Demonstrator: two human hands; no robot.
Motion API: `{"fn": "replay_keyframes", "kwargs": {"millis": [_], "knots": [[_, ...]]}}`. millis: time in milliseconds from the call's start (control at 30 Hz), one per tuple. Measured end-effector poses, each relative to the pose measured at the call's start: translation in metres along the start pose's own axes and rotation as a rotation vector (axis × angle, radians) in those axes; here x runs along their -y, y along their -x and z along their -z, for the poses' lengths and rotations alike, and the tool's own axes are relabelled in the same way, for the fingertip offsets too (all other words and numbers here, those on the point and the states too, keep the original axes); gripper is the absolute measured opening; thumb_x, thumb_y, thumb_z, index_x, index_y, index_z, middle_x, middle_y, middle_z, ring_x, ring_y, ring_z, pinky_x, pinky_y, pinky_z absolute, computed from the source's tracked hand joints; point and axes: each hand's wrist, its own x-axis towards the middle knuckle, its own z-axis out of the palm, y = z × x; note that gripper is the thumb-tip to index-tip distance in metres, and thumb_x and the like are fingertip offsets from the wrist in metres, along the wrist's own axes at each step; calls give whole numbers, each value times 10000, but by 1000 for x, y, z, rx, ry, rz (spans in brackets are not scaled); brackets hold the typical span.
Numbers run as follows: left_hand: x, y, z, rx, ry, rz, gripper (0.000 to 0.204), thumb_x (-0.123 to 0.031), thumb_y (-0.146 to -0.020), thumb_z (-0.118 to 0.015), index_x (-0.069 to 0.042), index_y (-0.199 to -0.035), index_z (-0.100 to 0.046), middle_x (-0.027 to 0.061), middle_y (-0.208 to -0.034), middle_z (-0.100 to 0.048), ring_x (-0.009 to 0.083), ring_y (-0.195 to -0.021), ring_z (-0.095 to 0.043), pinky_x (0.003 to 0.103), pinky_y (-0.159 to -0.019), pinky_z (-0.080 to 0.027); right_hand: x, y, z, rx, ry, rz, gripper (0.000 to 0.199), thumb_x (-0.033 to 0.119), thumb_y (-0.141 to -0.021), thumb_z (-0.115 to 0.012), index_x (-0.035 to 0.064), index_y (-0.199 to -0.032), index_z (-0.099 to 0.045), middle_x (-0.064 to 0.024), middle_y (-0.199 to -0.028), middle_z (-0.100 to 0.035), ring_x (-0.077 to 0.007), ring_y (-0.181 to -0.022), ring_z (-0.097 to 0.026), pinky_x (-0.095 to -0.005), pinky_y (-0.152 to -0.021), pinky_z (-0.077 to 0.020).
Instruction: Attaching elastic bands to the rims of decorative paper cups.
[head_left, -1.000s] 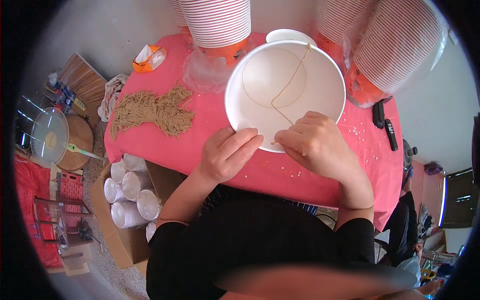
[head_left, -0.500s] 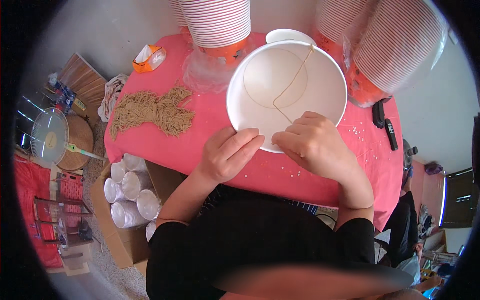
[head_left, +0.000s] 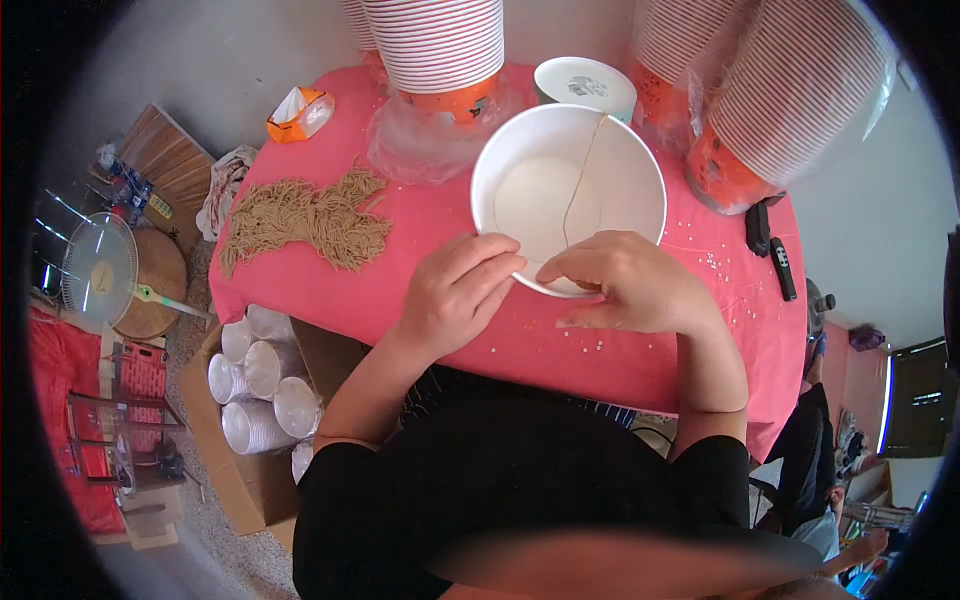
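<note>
Both hands on near rim of round white paper bowl (head_left: 568, 195), centre of pink-clothed table (head_left: 640, 345). Left hand (head_left: 455, 295) fingers curled over rim; right hand (head_left: 625, 280) pinching rim edge. Thin tan string (head_left: 580, 180) crosses bowl interior. Tan noodle-like fibre pile (head_left: 305, 220) well left.
</note>
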Motion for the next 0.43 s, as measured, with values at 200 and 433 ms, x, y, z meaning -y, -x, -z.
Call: {"fn": "replay_keyframes", "kwargs": {"millis": [200,433], "knots": [[6,-2,-6,33,60,112,249,44,-747,-695,-26,-980,-646,86,-1065,-632,256,-866,-649,362,-726,-546,-13,-4,-9,-46,-54,-74,294,18,-730,-729,34,-1017,-668,-81,-612,-520,-213,-551,-526,-338,-529,-412],[3,1,-13,-174,45,178,271,24,-774,-725,-35,-1019,-624,117,-1124,-610,278,-946,-641,363,-746,-551,-18,-8,-10,-124,-114,-144,255,-14,-765,-683,20,-1016,-656,-50,-563,-416,-133,-514,-410,-328,-491,-328]]}}
